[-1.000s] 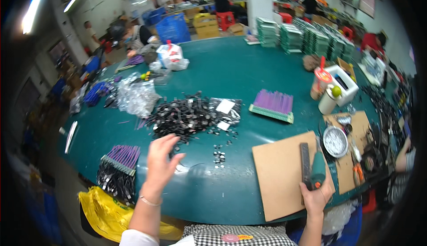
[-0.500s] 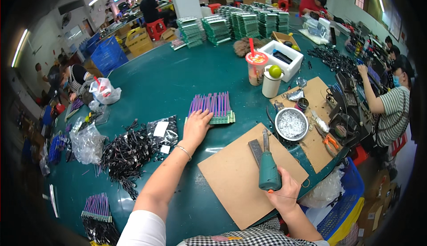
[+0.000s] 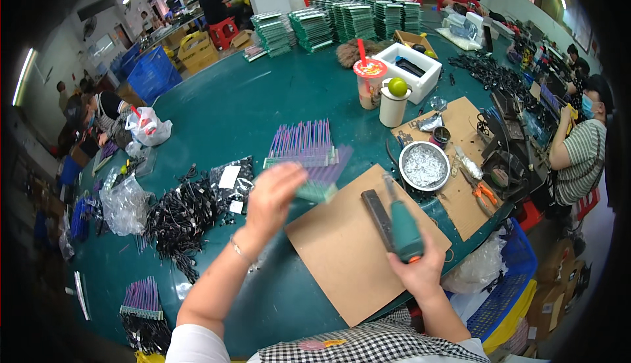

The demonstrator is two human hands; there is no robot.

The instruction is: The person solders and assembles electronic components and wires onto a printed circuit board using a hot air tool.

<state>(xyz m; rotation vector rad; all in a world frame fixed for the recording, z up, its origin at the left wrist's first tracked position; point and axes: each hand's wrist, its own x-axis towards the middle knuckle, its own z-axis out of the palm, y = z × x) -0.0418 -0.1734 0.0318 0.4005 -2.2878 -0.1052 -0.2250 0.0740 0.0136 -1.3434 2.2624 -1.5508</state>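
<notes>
My left hand [image 3: 271, 195] is closed on the end of a green circuit board strip [image 3: 317, 192] with purple wires. It holds the strip just above the table, and motion smears both. Behind it lies a stack of similar wired board strips [image 3: 301, 145], wires pointing away. My right hand [image 3: 422, 268] grips a green-handled soldering iron [image 3: 405, 228], its metal tip pointing away from me. Below the iron is a brown cardboard sheet [image 3: 328, 258] with a dark bar [image 3: 376, 217] on it. A metal bowl [image 3: 424, 166] of silvery bits sits right of the tip.
Black cables [image 3: 181, 218] and a clear bag [image 3: 125, 205] lie at left. At the back right stand a drink cup [image 3: 370, 90], a white container [image 3: 393, 108] and a foam box [image 3: 420, 80]. Pliers [image 3: 485, 195] rest at right, near a co-worker [image 3: 582, 146]. Board stacks [image 3: 312, 31] stand behind.
My left hand has lifted a wired board strip off the stack and brought it nearer the cardboard. The soldering iron has shifted slightly and turned in my right hand.
</notes>
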